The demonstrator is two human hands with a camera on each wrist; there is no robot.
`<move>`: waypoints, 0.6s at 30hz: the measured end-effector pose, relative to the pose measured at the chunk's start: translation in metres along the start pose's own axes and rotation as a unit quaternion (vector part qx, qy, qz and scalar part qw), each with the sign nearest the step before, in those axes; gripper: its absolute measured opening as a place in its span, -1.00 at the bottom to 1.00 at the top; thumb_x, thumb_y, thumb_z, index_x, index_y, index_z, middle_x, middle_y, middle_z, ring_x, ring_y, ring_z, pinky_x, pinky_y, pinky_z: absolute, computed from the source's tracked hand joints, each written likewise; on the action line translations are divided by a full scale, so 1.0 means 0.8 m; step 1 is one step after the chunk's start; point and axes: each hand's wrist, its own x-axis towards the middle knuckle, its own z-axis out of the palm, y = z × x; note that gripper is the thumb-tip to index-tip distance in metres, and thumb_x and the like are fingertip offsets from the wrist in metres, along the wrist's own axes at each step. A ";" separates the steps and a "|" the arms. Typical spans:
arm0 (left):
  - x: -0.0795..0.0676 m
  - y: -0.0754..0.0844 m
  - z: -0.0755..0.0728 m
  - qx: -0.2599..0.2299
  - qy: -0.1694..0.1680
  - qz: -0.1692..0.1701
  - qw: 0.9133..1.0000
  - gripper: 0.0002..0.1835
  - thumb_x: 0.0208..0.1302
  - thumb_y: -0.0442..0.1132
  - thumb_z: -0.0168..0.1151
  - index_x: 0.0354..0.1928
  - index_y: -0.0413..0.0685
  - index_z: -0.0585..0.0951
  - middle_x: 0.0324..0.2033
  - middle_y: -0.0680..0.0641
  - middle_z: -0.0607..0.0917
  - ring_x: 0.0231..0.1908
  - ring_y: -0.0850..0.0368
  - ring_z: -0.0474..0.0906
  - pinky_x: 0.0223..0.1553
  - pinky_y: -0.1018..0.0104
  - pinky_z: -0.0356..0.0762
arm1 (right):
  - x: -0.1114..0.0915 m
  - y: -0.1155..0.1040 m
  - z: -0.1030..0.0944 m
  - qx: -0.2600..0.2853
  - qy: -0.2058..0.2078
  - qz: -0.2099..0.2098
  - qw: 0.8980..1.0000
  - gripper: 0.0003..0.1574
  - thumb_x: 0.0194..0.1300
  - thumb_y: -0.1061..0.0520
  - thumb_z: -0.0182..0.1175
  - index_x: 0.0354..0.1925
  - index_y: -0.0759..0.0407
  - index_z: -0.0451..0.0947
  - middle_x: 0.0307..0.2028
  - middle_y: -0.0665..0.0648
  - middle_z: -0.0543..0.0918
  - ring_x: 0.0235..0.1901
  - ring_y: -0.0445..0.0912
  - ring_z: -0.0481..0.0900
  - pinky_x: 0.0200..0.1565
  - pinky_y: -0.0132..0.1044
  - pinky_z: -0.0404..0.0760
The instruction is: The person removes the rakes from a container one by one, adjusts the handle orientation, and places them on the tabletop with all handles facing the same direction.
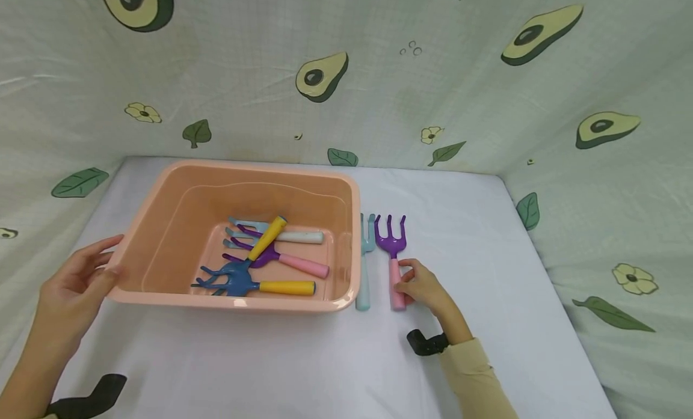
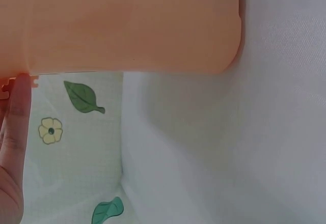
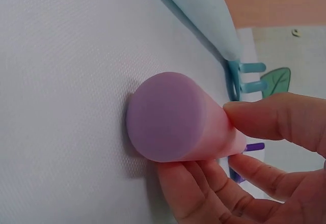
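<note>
A peach plastic basin (image 1: 260, 175) sits on the left of the table. My left hand (image 1: 70, 290) grips its left rim, thumb on top and fingers behind; one finger (image 2: 18, 122) shows against the basin's outside in the left wrist view. On the right, my right hand (image 1: 425, 284) pinches the pink handle (image 3: 219, 132) of a purple toy garden fork (image 1: 391, 243), which lies tines away from me. Beside it lies a light-blue garden fork (image 1: 364, 284), partly hidden by the basin's right rim.
Inside the basin lie a light-blue fork with a pale handle (image 1: 300, 237), a purple fork with a pink handle (image 1: 304, 266) and two blue forks with yellow handles (image 1: 287, 287), some overlapping. Avocado-print cloth (image 1: 379, 106) hangs behind and beside the white table (image 1: 460, 226).
</note>
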 end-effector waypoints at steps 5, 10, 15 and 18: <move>0.000 0.001 0.001 0.029 0.005 -0.002 1.000 -0.45 0.22 -0.52 0.07 0.27 -0.10 0.39 -0.15 0.33 0.57 -0.29 0.56 0.54 -0.34 0.76 0.45 | -0.001 0.003 0.001 0.002 0.002 0.008 1.000 -0.28 0.11 0.29 0.19 0.23 0.34 0.22 -0.27 0.25 0.48 -0.44 -0.07 0.51 -0.41 -0.28 0.59; 0.002 0.002 0.001 0.005 0.003 0.004 1.000 -0.46 0.21 -0.54 0.07 0.26 -0.11 0.39 -0.16 0.31 0.58 -0.30 0.53 0.55 -0.34 0.76 0.46 | -0.003 0.003 0.000 0.006 0.003 0.009 1.000 -0.28 0.13 0.28 0.20 0.25 0.33 0.21 -0.23 0.27 0.48 -0.44 -0.06 0.53 -0.38 -0.27 0.61; 0.001 0.001 0.001 -0.017 0.000 0.005 1.000 -0.45 0.20 -0.56 0.06 0.25 -0.13 0.40 -0.16 0.28 0.60 -0.29 0.53 0.56 -0.34 0.75 0.46 | -0.007 -0.001 -0.007 -0.001 0.006 0.003 1.000 -0.24 0.13 0.23 0.23 0.26 0.32 0.19 -0.18 0.29 0.50 -0.44 -0.06 0.54 -0.34 -0.25 0.61; 0.001 0.001 0.000 -0.031 0.000 0.005 1.000 -0.46 0.20 -0.56 0.06 0.25 -0.13 0.40 -0.15 0.27 0.61 -0.27 0.52 0.57 -0.33 0.75 0.46 | -0.009 -0.004 -0.013 -0.022 0.006 0.000 1.000 -0.21 0.13 0.17 0.25 0.28 0.29 0.18 -0.11 0.30 0.50 -0.42 -0.04 0.54 -0.32 -0.24 0.57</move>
